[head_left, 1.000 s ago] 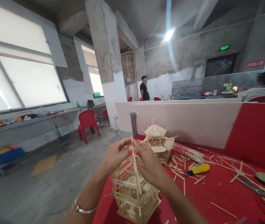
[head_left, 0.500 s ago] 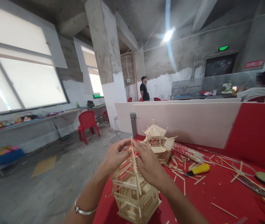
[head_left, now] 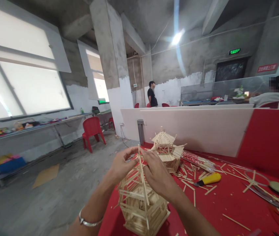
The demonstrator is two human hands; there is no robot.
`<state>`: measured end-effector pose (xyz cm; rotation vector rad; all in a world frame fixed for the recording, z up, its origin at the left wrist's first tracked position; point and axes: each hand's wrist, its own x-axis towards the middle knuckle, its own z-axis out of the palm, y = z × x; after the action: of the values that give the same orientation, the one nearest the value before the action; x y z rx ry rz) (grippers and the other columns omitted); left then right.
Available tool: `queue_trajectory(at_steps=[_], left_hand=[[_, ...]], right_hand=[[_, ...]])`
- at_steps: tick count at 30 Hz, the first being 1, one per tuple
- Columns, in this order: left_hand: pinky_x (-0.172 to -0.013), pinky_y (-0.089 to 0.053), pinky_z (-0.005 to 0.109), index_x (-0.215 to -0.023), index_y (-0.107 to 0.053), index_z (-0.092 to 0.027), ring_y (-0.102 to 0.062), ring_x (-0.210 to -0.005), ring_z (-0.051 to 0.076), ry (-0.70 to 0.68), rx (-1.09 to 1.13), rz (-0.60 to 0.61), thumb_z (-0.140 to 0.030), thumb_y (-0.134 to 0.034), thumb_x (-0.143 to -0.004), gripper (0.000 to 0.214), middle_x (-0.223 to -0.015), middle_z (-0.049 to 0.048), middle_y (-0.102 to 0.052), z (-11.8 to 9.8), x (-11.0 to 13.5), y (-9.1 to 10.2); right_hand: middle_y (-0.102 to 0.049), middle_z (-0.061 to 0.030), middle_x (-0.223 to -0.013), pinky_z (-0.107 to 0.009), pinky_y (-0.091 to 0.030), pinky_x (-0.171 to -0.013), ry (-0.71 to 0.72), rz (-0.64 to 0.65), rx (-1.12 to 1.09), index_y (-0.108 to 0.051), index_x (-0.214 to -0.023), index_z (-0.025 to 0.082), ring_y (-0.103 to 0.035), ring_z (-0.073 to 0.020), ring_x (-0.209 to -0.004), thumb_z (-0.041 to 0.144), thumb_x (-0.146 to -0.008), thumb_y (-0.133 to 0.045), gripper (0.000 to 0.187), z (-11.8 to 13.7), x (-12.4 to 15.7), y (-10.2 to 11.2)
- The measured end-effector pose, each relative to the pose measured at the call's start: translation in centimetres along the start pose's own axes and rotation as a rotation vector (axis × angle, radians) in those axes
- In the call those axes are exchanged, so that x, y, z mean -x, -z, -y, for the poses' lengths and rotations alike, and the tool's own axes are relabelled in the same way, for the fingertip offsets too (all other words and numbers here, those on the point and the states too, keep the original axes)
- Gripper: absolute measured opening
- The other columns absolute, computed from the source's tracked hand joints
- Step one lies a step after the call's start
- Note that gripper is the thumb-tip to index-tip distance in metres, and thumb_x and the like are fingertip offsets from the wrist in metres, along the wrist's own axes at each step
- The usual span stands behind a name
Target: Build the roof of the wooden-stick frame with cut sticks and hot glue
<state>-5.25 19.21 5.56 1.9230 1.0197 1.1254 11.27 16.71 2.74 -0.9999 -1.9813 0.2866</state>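
Observation:
A pagoda-like model [head_left: 143, 214] built of thin wooden sticks stands on the red table close to me. Long sloping sticks rise to a peak, and both my hands meet there. My left hand [head_left: 122, 164] pinches the top from the left, thumb and forefinger curved to the stick ends. From the right, my right hand [head_left: 157, 172] presses its curled fingers against the same peak. The exact contact of its fingertips is partly hidden. Behind them stands a second stick pagoda [head_left: 164, 144] with a pointed roof and tiered eaves.
Loose sticks, a plastic bag of sticks [head_left: 198, 160] and a yellow utility knife [head_left: 209, 179] lie to the right on the red tabletop [head_left: 210, 213]. Scissors-like tools [head_left: 264, 195] are farther right. A white partition [head_left: 195, 127] borders the back. A person [head_left: 151, 95] stands beyond; another sits right.

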Motion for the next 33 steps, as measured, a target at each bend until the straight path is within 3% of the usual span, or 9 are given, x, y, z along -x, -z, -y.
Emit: queue_trajectory(at_steps=[33], left_hand=[[-0.104,-0.043,0.043,-0.117,-0.066,-0.014,-0.061,-0.114,0.028,-0.021,-0.005,0.01,-0.025,-0.067,-0.079,0.039,-0.123,0.013,-0.067,0.85,-0.17,0.17]], right_hand=[[-0.054,-0.0097,-0.138,-0.04,-0.033,-0.111,-0.012,0.017,-0.005,-0.043,-0.143,0.015,-0.044,-0.0199,-0.127,0.006,-0.081,-0.037,0.063,0.28,-0.1,0.2]])
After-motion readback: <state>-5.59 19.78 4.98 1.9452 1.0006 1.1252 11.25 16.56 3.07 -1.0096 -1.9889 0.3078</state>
